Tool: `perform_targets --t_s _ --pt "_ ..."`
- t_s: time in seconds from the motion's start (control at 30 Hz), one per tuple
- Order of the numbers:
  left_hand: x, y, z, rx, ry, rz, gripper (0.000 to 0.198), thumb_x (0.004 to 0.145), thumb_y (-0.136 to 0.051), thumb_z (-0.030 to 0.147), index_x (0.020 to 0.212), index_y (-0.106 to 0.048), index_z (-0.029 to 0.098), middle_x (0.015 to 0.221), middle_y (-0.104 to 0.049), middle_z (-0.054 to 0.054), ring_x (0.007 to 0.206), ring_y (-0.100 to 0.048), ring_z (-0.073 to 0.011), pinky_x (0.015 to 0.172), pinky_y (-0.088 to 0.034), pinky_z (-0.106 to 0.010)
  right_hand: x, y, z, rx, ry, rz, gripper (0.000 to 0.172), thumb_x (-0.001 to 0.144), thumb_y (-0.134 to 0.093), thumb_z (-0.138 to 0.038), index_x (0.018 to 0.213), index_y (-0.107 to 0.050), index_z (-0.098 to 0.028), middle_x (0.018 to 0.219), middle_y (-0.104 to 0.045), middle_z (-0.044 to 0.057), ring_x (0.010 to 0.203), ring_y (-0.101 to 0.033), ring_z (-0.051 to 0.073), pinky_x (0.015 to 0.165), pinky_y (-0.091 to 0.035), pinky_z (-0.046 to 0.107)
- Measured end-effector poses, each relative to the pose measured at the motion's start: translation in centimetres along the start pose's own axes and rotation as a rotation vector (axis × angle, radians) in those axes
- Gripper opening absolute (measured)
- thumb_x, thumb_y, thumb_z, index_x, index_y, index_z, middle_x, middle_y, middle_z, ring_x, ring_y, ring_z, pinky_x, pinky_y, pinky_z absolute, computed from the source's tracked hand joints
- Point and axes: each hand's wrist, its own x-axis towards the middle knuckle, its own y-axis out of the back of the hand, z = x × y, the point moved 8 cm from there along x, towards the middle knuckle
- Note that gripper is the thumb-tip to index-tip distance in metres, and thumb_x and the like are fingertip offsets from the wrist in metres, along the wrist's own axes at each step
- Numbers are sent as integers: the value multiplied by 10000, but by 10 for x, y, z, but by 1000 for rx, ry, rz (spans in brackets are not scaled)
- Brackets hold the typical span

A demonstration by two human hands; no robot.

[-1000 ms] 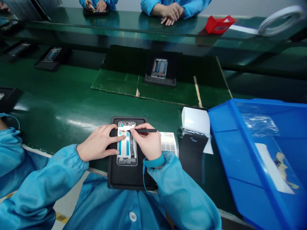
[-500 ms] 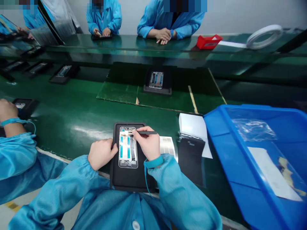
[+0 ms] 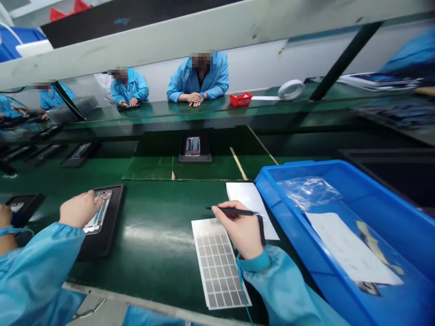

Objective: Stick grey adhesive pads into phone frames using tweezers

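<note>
My left hand is closed at the upper left edge of an opened phone, its thumb over the frame; the other fingertips are hidden. The phone lies at a slant in a black tray on the left of the bench. In my right hand, black tweezers are pinched, tips pointing left. Below that hand lies a white sheet of grey rectangular stickers, partly covered by the hand. White paper sits just behind the tweezers.
A large blue bin with plastic film and paper stands on the right. Another tray with a phone rests on a raised green board. A neighbour's hand is at far left. Co-workers sit opposite, near a red box.
The tray with the phone has shifted left along the bench with my left hand. My right hand has left the phone and moved right with the tweezers, over the sticker sheet. The view has turned.
</note>
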Motion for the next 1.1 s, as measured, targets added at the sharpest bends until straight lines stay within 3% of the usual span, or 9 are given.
perform_targets --t_s 0.07,0.17,0.3,0.47,0.57,0.7,0.9,1.03,1.1 --pt "9 12 49 -75 -62 35 503 916 -331 580 891 -647 188 915 -701 -145 900 -666 -354 753 -473 -417 3 8 10 -64 69 66 233 777 -756 -403 791 -675 -185 689 -703 37 595 -659 206 569 -538 328" --pt "29 20 148 -294 -214 24 418 880 -466 571 838 -662 204 880 -708 -117 904 -667 -317 777 -478 -380 -1 9 18 -99 193 111 144 818 -732 -332 809 -675 -200 720 -714 23 624 -685 196 619 -561 317" --pt "74 26 258 -442 -252 54 411 913 -477 558 997 -687 214 1012 -719 -101 1010 -661 -258 846 -477 -322 -11 2 11 -100 411 107 30 864 -682 -210 872 -654 -214 802 -712 18 687 -697 178 681 -575 298" --pt "119 35 325 -600 -131 66 412 952 -517 479 1127 -652 132 1224 -637 -158 1144 -609 -263 957 -470 -394 -16 -4 0 -146 554 67 99 886 -628 -126 919 -620 -219 817 -689 32 735 -686 190 699 -569 319" --pt "132 36 331 -697 -47 28 346 943 -584 423 1104 -639 122 1173 -640 -116 1092 -615 -237 958 -491 -456 -18 -3 -4 -164 586 70 125 888 -617 -101 938 -603 -215 834 -688 47 756 -686 197 715 -573 331" --pt "144 36 311 -888 -13 -30 314 949 -599 368 1101 -621 94 1075 -647 -107 947 -647 -194 842 -557 -381 -19 -2 -5 -168 590 72 137 888 -613 -88 939 -593 -214 845 -693 55 777 -690 206 729 -576 343" --pt "138 42 227 -1185 -114 -192 151 954 -570 226 1015 -625 99 914 -667 -62 779 -654 -134 684 -586 -263 -17 2 -4 -140 562 119 124 887 -626 -104 935 -611 -218 842 -703 53 767 -697 201 712 -579 334" --pt "121 40 160 -1228 -170 -447 248 772 -779 208 974 -673 109 841 -711 -48 811 -672 -177 710 -576 -255 -13 16 -7 -142 527 206 97 866 -669 -142 921 -647 -218 848 -722 50 756 -710 203 724 -586 334" --pt "110 34 143 -1177 -200 -654 291 760 -784 198 1012 -685 93 834 -723 -33 841 -675 -198 741 -555 -263 -9 24 -3 -118 450 245 72 851 -694 -182 905 -669 -222 847 -733 43 747 -717 205 728 -593 333"
